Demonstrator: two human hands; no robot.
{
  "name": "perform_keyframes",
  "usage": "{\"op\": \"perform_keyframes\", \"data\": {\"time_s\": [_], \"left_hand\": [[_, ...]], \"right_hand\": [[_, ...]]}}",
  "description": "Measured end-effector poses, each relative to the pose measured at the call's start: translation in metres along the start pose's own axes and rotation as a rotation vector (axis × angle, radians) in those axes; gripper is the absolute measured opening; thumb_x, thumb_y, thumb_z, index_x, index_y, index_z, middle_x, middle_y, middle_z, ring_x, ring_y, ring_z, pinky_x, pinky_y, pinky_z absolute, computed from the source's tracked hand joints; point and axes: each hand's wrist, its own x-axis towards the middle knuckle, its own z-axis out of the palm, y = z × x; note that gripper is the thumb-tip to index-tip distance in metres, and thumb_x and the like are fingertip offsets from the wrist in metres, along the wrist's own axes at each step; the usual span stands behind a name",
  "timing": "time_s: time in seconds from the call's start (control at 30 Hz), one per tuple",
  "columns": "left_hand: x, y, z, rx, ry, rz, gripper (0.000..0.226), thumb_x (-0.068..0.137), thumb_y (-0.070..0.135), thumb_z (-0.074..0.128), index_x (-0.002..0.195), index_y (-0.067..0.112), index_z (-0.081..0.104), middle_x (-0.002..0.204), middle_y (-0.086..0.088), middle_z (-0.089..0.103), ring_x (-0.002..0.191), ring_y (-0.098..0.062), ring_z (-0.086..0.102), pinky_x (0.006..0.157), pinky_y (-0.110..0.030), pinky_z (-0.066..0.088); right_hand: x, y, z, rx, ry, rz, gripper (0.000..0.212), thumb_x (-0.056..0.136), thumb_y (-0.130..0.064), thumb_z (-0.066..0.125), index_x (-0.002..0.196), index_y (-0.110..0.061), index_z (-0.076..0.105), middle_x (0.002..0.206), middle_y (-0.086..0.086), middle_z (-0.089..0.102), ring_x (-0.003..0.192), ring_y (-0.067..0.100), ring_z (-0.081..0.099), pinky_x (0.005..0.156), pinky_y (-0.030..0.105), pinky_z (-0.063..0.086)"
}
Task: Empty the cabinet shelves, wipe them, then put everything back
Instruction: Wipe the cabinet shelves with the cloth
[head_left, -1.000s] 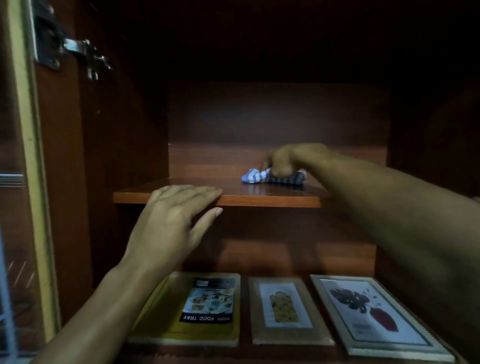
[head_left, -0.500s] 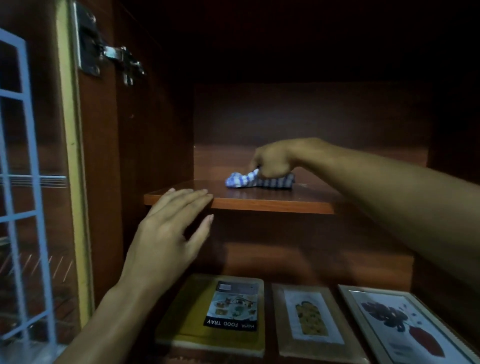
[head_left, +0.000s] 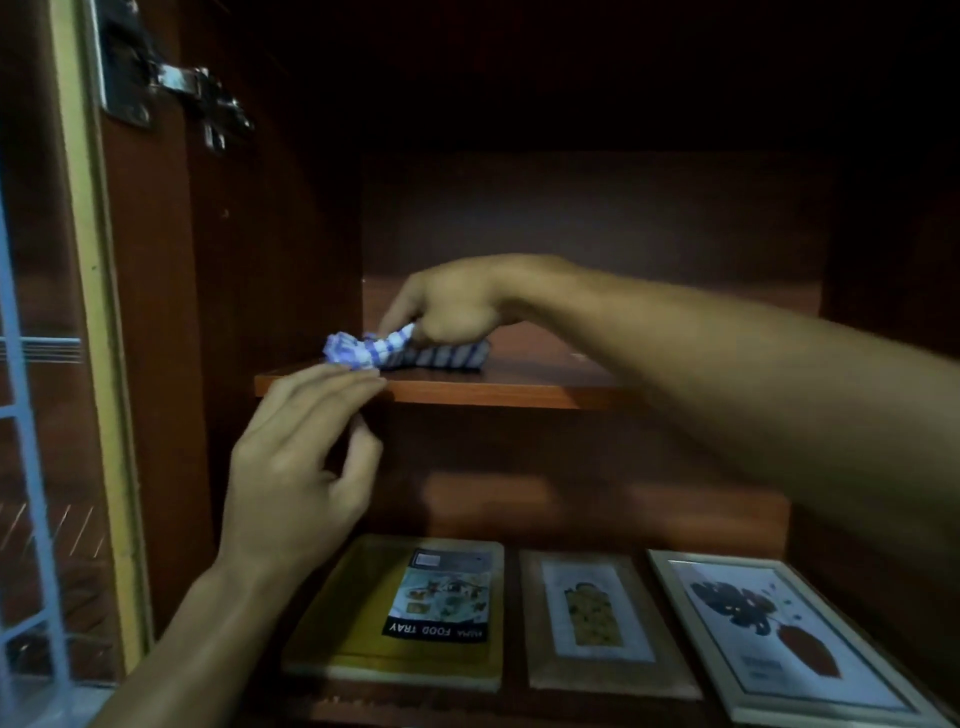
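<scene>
Inside the dark wooden cabinet, my right hand (head_left: 447, 306) grips a blue-and-white checked cloth (head_left: 405, 353) and presses it on the upper shelf (head_left: 519, 389), near its left end. My left hand (head_left: 296, 457) hovers at the shelf's front left edge, fingertips touching the edge, fingers loosely bent and holding nothing. On the lower shelf lie a yellow food tray (head_left: 405, 613) with a label, a small wooden picture frame (head_left: 597, 618) and a larger light frame (head_left: 774, 644) with a plant print.
The open cabinet door (head_left: 67, 364) with glass and a pale frame stands at the left, its metal hinge (head_left: 187, 88) fixed to the side wall. The cabinet's back and upper part are in deep shadow.
My right hand has slid the cloth leftward along the upper shelf. My left hand has lifted partly off the shelf edge and its fingers have curled a little. The view shifted left.
</scene>
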Motion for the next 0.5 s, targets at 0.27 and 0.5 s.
{"op": "perform_keyframes", "data": {"time_s": [0.27,0.5], "left_hand": [[0.022,0.012,0.016,0.021,-0.162,-0.046,0.03,0.091,0.023,0.053,0.112,0.009,0.07,0.115,-0.003,0.068,0.11,-0.021,0.06,0.096,-0.036,0.045],[0.033,0.028,0.036,0.07,-0.315,0.035,0.033,0.094,0.04,0.05,0.105,0.02,0.074,0.107,0.004,0.072,0.101,-0.018,0.066,0.087,-0.038,0.043]], "right_hand": [[-0.082,0.054,-0.026,0.164,-0.146,0.253,0.04,0.092,0.012,0.036,0.091,-0.011,0.069,0.078,0.014,0.069,0.056,0.017,0.066,0.045,0.026,0.054],[-0.107,0.096,-0.017,-0.449,-0.107,0.445,0.027,0.09,-0.007,0.047,0.103,-0.013,0.07,0.097,0.006,0.072,0.09,0.025,0.065,0.079,0.031,0.05]]}}
